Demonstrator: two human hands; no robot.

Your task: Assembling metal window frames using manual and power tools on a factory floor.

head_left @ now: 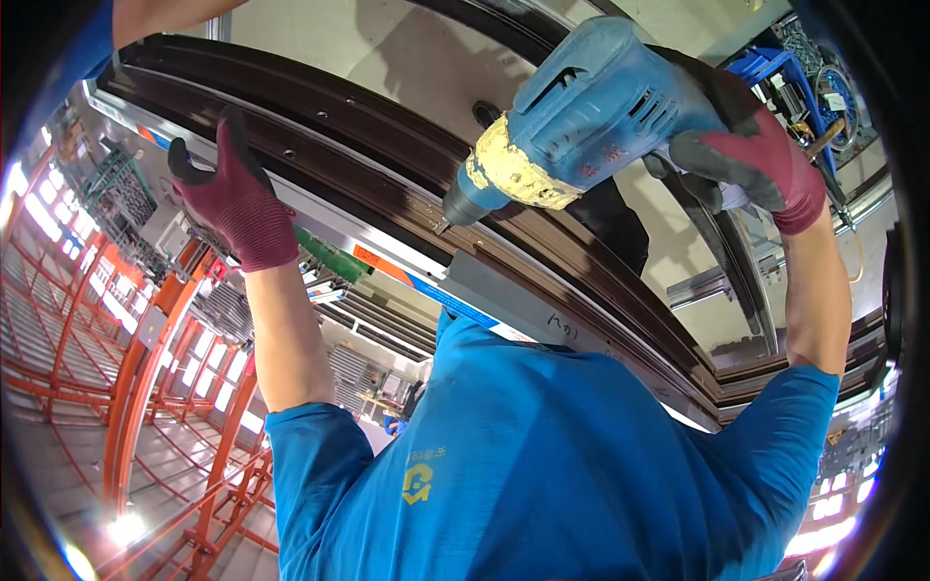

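My right hand, in a maroon glove with dark grip coating, is closed around the handle of a blue power drill. Yellow tape or padding wraps the drill's front. Its chuck points down and left, and the bit's tip meets a long dark brown metal frame profile, with small shavings around it. At the profile's near edge is my left hand, also gloved, its thumb and fingers spread and holding nothing visible. Whether it touches the profile, I cannot tell. Several small holes or screws dot the brown profile.
A bare forearm with a blue sleeve reaches in at the upper left. Along the near side runs a silver profile with a printed strip, beside a grey bar. A blue bin holds hardware at upper right. Orange steel framing stands left.
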